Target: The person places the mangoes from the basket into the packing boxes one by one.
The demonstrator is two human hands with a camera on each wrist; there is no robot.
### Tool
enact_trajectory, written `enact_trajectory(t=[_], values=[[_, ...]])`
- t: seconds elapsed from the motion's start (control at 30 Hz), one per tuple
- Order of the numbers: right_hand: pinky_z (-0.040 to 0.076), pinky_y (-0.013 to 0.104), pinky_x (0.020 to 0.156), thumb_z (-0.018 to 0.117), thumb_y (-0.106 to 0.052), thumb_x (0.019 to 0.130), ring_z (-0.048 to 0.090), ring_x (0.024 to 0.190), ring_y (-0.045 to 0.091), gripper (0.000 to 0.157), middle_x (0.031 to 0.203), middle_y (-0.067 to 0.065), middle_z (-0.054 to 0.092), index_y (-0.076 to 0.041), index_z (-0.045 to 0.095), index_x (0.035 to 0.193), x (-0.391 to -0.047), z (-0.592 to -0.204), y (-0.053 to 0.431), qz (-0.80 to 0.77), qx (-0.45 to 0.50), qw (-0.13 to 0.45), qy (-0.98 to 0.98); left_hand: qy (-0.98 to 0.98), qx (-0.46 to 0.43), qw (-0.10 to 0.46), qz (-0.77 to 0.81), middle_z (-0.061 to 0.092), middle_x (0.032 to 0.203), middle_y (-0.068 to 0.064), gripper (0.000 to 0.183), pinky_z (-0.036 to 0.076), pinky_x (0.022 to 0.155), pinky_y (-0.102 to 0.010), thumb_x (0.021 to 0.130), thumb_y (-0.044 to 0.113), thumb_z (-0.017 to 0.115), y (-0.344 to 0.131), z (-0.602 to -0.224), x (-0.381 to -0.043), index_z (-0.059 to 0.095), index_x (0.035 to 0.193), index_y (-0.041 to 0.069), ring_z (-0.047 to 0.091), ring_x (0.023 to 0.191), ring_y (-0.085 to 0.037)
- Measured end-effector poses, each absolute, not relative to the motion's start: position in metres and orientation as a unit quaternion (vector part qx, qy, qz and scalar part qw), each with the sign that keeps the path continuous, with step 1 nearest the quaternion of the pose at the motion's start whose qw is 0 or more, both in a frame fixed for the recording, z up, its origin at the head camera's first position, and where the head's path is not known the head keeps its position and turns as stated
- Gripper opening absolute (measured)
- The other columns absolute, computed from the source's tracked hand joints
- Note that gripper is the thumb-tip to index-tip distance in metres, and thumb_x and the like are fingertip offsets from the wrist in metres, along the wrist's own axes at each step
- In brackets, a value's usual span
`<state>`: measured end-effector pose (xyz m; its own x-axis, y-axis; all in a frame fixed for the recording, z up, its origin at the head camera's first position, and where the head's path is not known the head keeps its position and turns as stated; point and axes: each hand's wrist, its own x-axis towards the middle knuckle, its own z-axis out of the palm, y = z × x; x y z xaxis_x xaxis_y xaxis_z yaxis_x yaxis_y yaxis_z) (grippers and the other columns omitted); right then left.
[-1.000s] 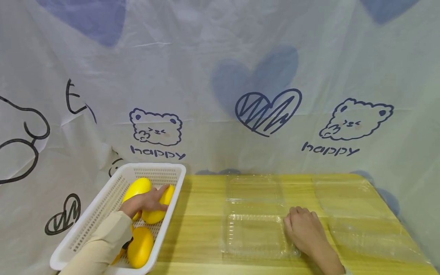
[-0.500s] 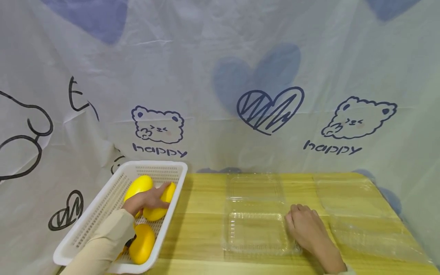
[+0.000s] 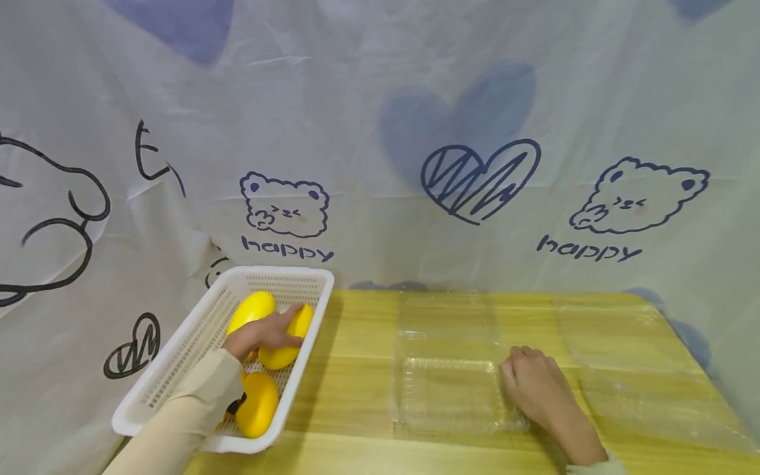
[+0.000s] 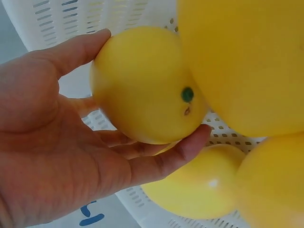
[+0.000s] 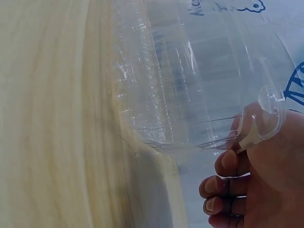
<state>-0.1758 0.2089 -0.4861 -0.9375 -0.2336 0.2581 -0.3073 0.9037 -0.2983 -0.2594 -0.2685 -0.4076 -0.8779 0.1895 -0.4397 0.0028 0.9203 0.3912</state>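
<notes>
In the head view my left hand (image 3: 267, 332) reaches into a white perforated plastic basket (image 3: 285, 269). It grips a smooth yellow mango (image 4: 137, 80), which shows a green stem spot in the left wrist view; the thumb lies on one side and the fingers on the other. More mangoes, one behind (image 3: 252, 309) and one nearer (image 3: 259, 406), lie in the same basket. At the right, my right hand (image 3: 537, 382) pinches the edge of a clear plastic clamshell box (image 5: 190, 95) between thumb and finger. That box lies with its lid folded back on the table.
Another clear plastic container (image 3: 647, 396) lies opened out on the right of the wooden table (image 3: 356, 402). Bare wood shows between the basket and the clamshell box. A pale curtain (image 3: 368, 231) with blue drawings hangs behind the table's far edge.
The head view has tilted, so the whole scene sits a little higher and further right. Both hands keep their places on the mango and the box edge.
</notes>
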Motion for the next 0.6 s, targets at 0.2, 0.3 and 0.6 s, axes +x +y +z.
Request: enact_trajectory(t=[0.2,0.3,0.6], values=[[0.049,0.05,0.072,0.047,-0.01,0.101,0.048,0.069,0.02,0.032,0.068,-0.001,0.043,-0.016,0.044,0.07,-0.176,-0.486,0.208,0.177,0.145,0.117,-0.967,0.948,0.049,0.229,0.217,0.037,0.15,-0.038,0.088,0.052,0.089,-0.064,0.097,0.023,0.07,-0.272,-0.401,-0.255,0.014,0.163,0.005,0.05,0.12,-0.044],[0.048,0.05,0.072,0.048,-0.01,0.1,0.048,0.069,0.02,0.031,0.068,-0.002,0.043,-0.016,0.044,0.07,-0.177,-0.487,0.208,0.178,0.146,0.126,-0.965,0.944,0.039,0.224,0.239,0.029,0.153,-0.038,0.091,0.053,0.087,-0.062,0.095,0.024,0.072,-0.276,-0.396,-0.253,0.014,0.163,0.007,0.048,0.12,-0.046],[0.05,0.054,0.075,0.046,-0.01,0.102,0.057,0.075,0.027,0.032,0.07,0.0,0.048,-0.015,0.047,0.071,-0.176,-0.486,0.208,0.191,0.139,0.112,-0.965,0.95,0.025,0.189,0.248,0.018,0.149,-0.048,0.107,0.049,0.094,-0.06,0.092,0.03,0.072,-0.276,-0.382,-0.252,-0.004,0.163,0.007,0.041,0.124,-0.053]])
